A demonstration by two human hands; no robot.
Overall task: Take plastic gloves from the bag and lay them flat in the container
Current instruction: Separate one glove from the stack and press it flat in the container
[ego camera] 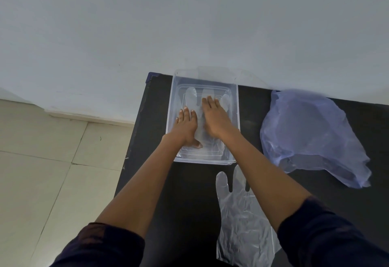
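A clear plastic container stands on the black table against the wall. Inside it lies a transparent plastic glove, fingers pointing to the wall. My left hand and my right hand rest flat on that glove, palms down, fingers spread, holding nothing. A second transparent glove lies flat on the table in front of the container, partly under my right forearm. The pale blue plastic bag lies crumpled to the right of the container.
The black table ends at its left edge just beside the container, with tiled floor below. A white wall runs directly behind the container and bag.
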